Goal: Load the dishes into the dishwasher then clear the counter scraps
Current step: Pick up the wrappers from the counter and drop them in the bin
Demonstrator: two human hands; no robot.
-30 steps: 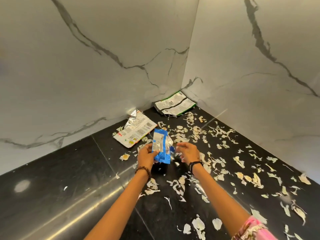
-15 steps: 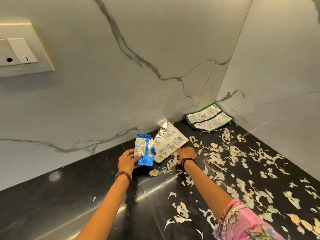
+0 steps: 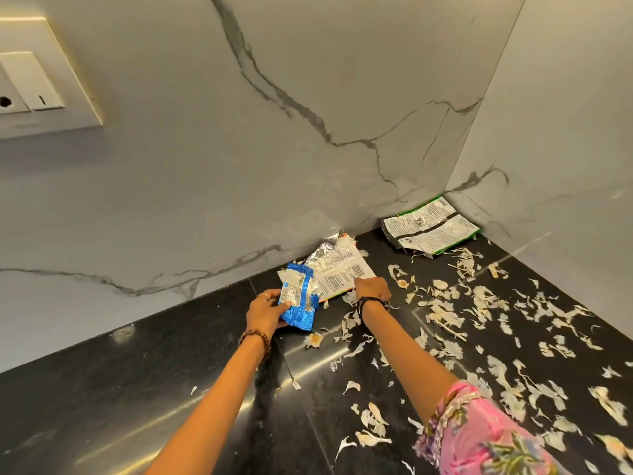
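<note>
Two hands work a black counter (image 3: 137, 389) strewn with peels (image 3: 442, 310) — the left hand (image 3: 265, 311) grips a blue wrapper (image 3: 298, 298), the right hand (image 3: 371, 289) rests fingertips on a white wrapper (image 3: 337, 272); whether it grips — unclear.

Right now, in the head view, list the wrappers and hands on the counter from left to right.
left hand → blue wrapper → white wrapper → right hand → green-edged wrapper in the corner.

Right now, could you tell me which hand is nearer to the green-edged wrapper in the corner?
Right. The right hand rests on the white wrapper, short of the green-edged wrapper; the left hand holds the blue wrapper, farther off.
</note>
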